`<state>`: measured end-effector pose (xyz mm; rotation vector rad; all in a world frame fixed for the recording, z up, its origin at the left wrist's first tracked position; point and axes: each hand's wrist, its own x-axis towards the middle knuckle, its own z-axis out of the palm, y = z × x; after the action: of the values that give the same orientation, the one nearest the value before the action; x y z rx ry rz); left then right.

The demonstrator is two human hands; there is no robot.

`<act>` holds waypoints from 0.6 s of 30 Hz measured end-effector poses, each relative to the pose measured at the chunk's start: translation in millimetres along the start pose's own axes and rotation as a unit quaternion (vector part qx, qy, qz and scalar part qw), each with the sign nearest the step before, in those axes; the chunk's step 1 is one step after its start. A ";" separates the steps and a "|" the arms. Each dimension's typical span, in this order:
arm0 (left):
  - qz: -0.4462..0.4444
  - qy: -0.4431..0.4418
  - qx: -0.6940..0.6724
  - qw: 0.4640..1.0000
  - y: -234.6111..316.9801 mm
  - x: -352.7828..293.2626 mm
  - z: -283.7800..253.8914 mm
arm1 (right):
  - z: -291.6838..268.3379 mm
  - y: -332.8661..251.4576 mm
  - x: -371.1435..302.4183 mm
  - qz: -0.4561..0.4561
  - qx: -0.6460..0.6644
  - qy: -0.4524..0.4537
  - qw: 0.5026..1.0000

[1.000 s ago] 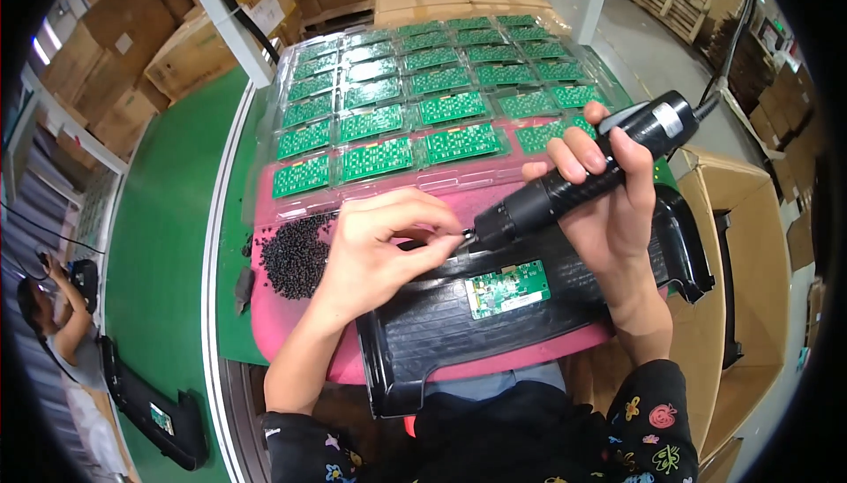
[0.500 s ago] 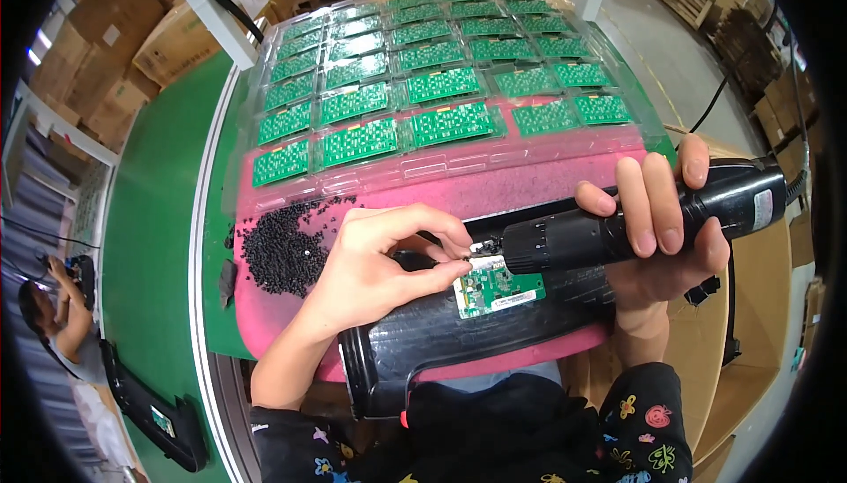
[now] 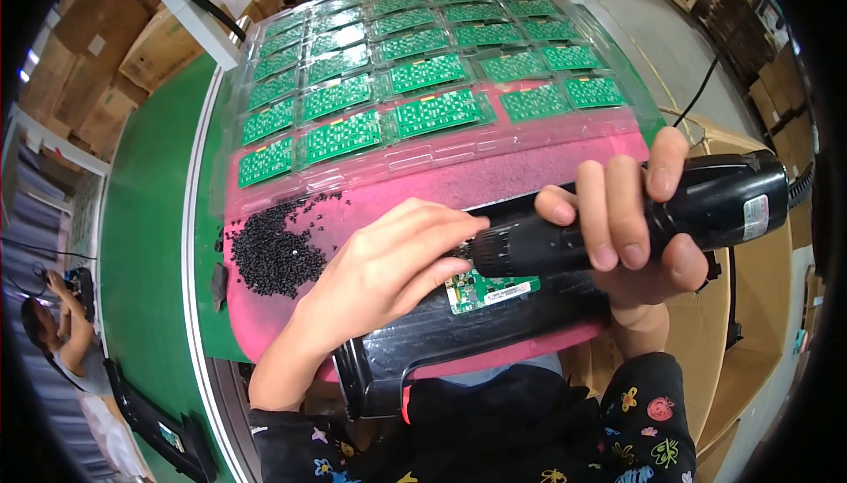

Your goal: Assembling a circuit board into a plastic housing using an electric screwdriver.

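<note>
My right hand (image 3: pixel 631 227) is wrapped round a black electric screwdriver (image 3: pixel 551 240), which lies nearly level with its nose pointing left. My left hand (image 3: pixel 388 262) is closed at that nose, thumb and fingertips drawn together; whatever is between them is hidden. Under the nose, a green circuit board (image 3: pixel 490 293) with a white label sits on a long black plastic housing (image 3: pixel 476 335). The screwdriver and my left fingers cover the board's upper part. Left of my left hand, a heap of small black screws (image 3: pixel 278 249) lies on the pink mat (image 3: pixel 353 209).
Clear plastic trays (image 3: pixel 423 143) holding rows of green circuit boards (image 3: pixel 344 136) stand beyond the mat. An open cardboard box (image 3: pixel 750 307) is at my right. Another black housing (image 3: pixel 159 421) lies on the green bench (image 3: pixel 163 218) at the left, near another person (image 3: pixel 71 342).
The screwdriver has shifted left over the board, its nose now against my left fingertips. My left fingers have come down closer round that spot. The whole view has shifted slightly.
</note>
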<state>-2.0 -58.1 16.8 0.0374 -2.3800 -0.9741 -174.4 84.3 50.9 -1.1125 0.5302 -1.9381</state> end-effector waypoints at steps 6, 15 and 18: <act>0.086 0.001 0.104 0.991 -3.3 -3.6 0.3 | 2.5 -2.4 -3.7 0.039 -0.041 0.003 0.998; 0.015 0.053 0.161 0.985 -0.8 -5.0 -9.5 | -11.7 -4.8 -5.3 -0.035 -0.110 0.011 0.993; -0.040 0.036 0.100 0.994 3.3 -1.7 -5.0 | -9.7 -8.2 -2.7 -0.042 -0.193 0.075 0.977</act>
<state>2.5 -58.4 21.0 0.2410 -2.4149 -0.7542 -185.5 90.9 50.1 -1.2469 0.9887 -2.0555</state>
